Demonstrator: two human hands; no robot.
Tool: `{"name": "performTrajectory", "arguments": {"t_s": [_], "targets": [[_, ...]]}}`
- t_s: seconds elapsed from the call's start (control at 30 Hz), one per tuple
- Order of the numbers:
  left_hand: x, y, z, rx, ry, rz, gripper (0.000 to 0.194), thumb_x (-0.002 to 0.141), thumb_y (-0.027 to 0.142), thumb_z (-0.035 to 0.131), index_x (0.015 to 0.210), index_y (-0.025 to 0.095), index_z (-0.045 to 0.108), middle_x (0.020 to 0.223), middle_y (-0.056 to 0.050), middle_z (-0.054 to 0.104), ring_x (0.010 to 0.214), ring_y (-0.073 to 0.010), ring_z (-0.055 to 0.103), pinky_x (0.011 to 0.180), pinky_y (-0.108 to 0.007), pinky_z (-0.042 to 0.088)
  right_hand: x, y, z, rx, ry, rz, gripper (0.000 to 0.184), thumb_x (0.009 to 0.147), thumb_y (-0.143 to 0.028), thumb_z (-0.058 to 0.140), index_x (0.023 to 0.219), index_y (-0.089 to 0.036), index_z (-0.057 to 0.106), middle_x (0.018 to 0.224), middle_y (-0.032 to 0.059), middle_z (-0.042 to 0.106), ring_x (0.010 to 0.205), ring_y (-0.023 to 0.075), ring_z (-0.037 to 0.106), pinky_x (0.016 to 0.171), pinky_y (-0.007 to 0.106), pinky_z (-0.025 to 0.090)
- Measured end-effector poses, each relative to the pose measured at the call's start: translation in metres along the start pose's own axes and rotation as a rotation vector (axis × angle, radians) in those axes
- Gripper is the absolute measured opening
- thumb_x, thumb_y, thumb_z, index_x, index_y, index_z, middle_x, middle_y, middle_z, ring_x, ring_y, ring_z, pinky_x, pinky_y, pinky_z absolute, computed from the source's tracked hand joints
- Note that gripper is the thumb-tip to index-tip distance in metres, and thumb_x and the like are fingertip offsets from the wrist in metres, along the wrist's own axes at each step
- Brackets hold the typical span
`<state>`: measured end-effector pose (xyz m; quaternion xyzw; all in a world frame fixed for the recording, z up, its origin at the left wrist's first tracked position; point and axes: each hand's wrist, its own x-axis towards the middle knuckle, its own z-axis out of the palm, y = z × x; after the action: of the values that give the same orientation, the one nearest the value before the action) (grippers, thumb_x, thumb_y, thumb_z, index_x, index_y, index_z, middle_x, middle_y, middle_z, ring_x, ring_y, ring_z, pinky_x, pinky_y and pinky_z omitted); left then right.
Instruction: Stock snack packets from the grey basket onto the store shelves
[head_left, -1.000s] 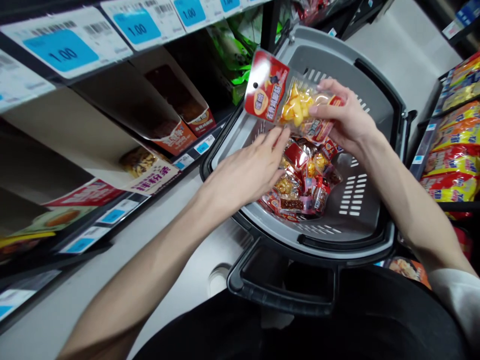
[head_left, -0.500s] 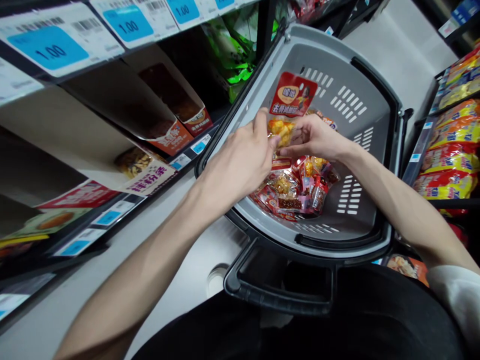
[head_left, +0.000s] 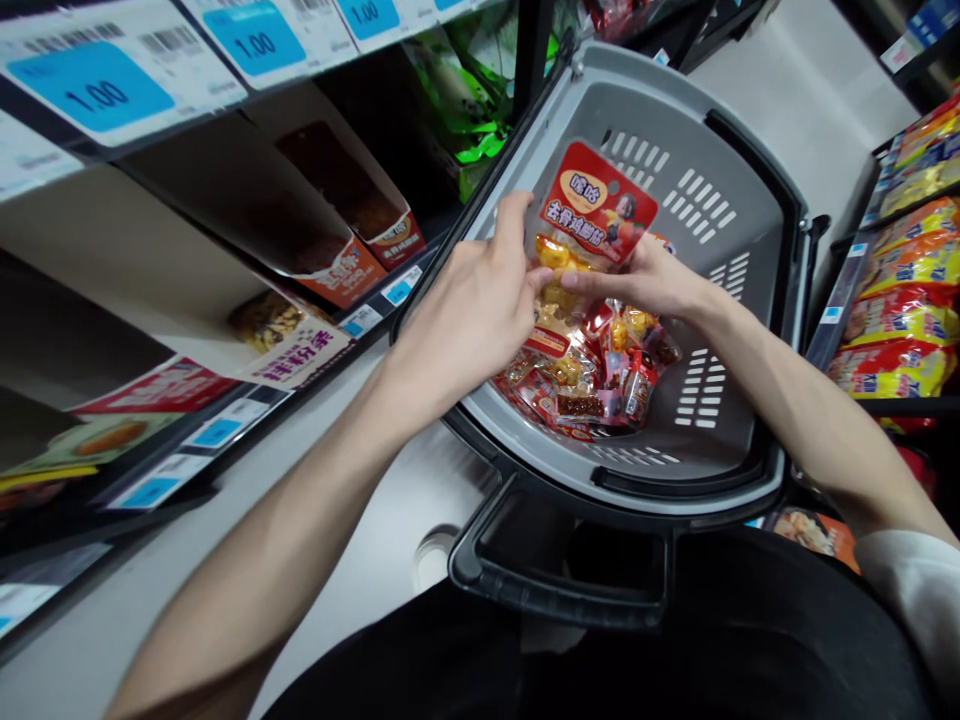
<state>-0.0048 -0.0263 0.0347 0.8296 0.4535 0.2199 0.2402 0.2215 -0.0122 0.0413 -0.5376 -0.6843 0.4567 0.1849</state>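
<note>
A snack packet (head_left: pixel 601 207) with a red header card and a clear window showing yellow food is held over the shopping basket (head_left: pixel 720 180). My right hand (head_left: pixel 652 280) pinches its right side, thumb across the front and fingers hidden behind. At the packet's left edge is my left hand (head_left: pixel 484 300), its thumb on the front and its index finger raised; the other fingers are curled and partly hidden. Below, in the grey basket, lies a pile of small snack packets (head_left: pixel 581 405), red, pink and clear.
On the left, a shelf holds snack boxes (head_left: pixel 352 250) beneath price labels (head_left: pixel 101 88). Green bags (head_left: pixel 480 100) sit farther back. Red and yellow packs (head_left: pixel 896 340) fill a rack on the right. The black basket handle (head_left: pixel 562 600) hangs toward my lap.
The packet has turned to face me more squarely, and its header card has tilted right. My right thumb has come onto its front. My left index finger has lifted.
</note>
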Motion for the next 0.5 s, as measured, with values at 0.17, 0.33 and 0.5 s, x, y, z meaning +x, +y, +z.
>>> {"name": "performTrajectory", "arguments": {"t_s": [0.17,0.33,0.5], "targets": [[-0.0006,0.006,-0.0024,0.083,-0.102,-0.045,0.049,0.107,0.026,0.043,0.155,0.018,0.043,0.113,-0.014,0.077,0.109,-0.0291,0.075,0.097,-0.04,0.059,0.0031,0.0043,0.0025,0.144,-0.02,-0.118,0.064,0.081,-0.068,0.085,0.124,-0.023,0.073,0.128,0.0084,0.077,0.134,0.0376,0.064,0.119,0.059,0.054],[-0.0008,0.007,-0.0016,0.11,-0.118,-0.039,0.048,0.108,0.026,0.045,0.155,0.016,0.043,0.109,-0.014,0.077,0.106,-0.0284,0.075,0.097,-0.038,0.059,0.0014,0.0041,0.0062,0.238,0.051,-0.076,0.058,0.078,-0.061,0.089,0.12,-0.024,0.073,0.125,0.0088,0.078,0.133,0.038,0.065,0.119,0.062,0.054],[-0.0007,-0.0012,0.0013,0.051,-0.118,0.011,0.069,0.103,0.027,0.055,0.166,0.019,0.027,0.115,-0.013,0.077,0.109,-0.0303,0.075,0.098,-0.041,0.059,0.0026,0.01,0.0078,0.319,0.098,-0.082,0.058,0.083,-0.069,0.082,0.117,-0.023,0.072,0.126,0.0082,0.077,0.132,0.0384,0.067,0.112,0.062,0.059]]}}
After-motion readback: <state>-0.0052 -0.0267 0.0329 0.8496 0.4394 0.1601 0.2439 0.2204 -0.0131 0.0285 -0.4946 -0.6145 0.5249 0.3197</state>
